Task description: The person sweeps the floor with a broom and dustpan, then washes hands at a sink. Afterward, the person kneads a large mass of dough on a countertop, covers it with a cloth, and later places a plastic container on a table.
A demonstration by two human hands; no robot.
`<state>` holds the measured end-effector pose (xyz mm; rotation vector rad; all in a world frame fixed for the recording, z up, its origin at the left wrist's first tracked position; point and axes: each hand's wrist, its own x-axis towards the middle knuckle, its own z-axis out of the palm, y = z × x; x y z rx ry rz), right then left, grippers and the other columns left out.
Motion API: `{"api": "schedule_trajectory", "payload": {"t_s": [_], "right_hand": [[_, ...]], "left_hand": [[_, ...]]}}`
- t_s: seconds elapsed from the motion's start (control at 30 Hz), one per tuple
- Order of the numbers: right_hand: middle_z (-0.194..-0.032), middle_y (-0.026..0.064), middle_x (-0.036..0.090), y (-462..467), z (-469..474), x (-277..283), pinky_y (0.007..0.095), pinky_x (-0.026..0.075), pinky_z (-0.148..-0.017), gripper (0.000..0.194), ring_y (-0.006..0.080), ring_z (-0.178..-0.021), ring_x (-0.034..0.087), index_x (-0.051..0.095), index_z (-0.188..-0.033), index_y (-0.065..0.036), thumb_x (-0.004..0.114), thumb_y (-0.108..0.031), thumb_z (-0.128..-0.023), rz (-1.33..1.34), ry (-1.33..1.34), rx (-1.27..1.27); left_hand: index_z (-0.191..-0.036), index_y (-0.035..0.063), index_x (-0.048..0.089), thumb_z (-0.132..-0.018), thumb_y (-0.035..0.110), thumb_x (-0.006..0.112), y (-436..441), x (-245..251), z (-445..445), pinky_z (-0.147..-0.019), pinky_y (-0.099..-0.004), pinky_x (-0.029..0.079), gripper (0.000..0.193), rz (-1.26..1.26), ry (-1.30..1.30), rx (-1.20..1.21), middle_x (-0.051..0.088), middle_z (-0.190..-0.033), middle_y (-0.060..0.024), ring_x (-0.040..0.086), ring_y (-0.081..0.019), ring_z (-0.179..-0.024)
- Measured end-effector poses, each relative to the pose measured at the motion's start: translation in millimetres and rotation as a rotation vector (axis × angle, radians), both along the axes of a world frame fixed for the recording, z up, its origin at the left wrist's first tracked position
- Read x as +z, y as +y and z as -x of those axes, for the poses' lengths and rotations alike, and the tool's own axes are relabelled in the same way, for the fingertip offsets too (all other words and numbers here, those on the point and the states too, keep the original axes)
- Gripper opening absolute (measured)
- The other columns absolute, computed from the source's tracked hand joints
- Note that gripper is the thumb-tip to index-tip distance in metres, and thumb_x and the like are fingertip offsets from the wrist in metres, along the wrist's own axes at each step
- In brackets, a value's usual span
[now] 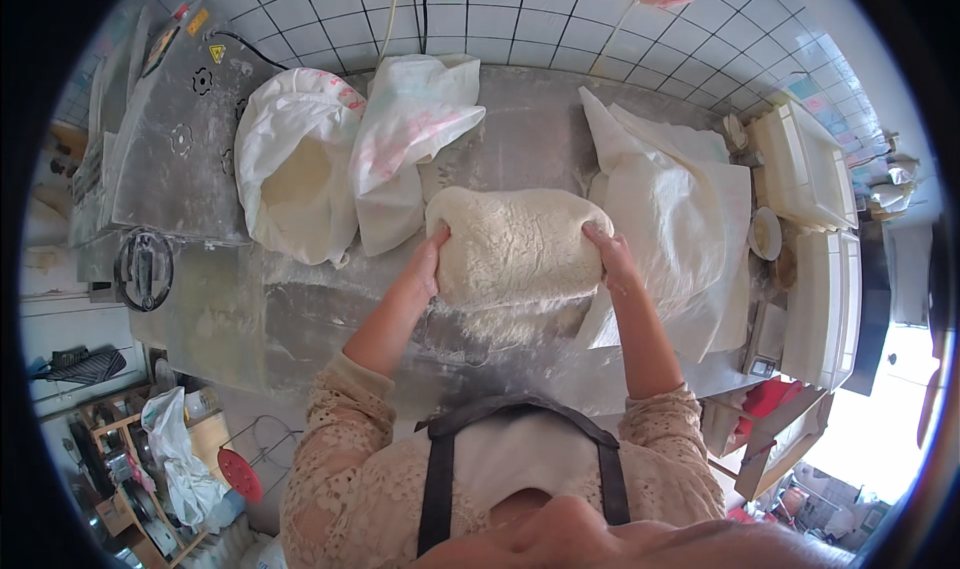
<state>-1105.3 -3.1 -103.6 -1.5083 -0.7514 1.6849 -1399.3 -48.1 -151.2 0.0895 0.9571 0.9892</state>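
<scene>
A big, thick slab of floured dough (521,250) fills the space between my two hands above the metal worktop (517,119). My left hand (430,264) grips its left end, the thumb pressed on top and the fingers hidden at the side or beneath. On the opposite end my right hand (611,252) holds it the same way. Loose flour (510,325) is scattered on the worktop along the dough's near edge. Whether the dough's underside touches the worktop, I cannot tell.
Left of the dough stand an open flour sack (296,194) and a folded white sack (401,134). Further left is a metal machine (187,141) with a handwheel (143,269). Rightward lie white sacking (660,209), a small bowl (764,234), a scale (763,340) and plastic bins (817,306).
</scene>
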Motion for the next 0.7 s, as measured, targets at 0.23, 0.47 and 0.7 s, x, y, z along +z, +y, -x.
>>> {"api": "schedule_trajectory", "payload": {"t_s": [0.23, 0.47, 0.7], "right_hand": [[-0.092, 0.0142, 0.062, 58, 5, -23, 0.0324, 0.047, -0.072, 0.046, 0.0225, -0.082, 0.061, 0.060, -0.100, 0.006, 0.065, -0.032, -0.074, 0.235, -0.258, 0.135], [-0.107, 0.0188, 0.057, 74, 8, -36, 0.0360, 0.046, -0.080, 0.056, 0.0301, -0.092, 0.058, 0.051, -0.112, 0.005, 0.064, -0.035, -0.075, -0.041, -0.842, 0.315], [-0.136, 0.0135, 0.033, 20, 41, -27, 0.0416, 0.024, -0.104, 0.058, 0.0299, -0.125, 0.031, 0.040, -0.127, -0.007, 0.059, -0.030, -0.077, -1.163, -1.345, 0.454]], "left_hand": [[-0.119, 0.0010, 0.046, -0.087, 0.037, 0.045, 38, 8, 9, -0.086, -0.0385, 0.043, 0.048, -0.040, 0.855, 0.003, 0.055, -0.114, -0.0127, 0.054, -0.0293, -0.100], [-0.133, 0.0159, 0.035, -0.082, 0.042, 0.047, 23, 46, -62, -0.105, -0.0481, 0.009, 0.058, -1.065, 2.030, -0.521, 0.028, -0.140, -0.0100, 0.019, -0.0289, -0.131], [-0.134, 0.0171, 0.033, -0.082, 0.050, 0.043, 59, 25, -63, -0.105, -0.0501, 0.009, 0.062, -0.945, 2.037, -0.675, 0.029, -0.139, -0.0100, 0.024, -0.0303, -0.129]]}}
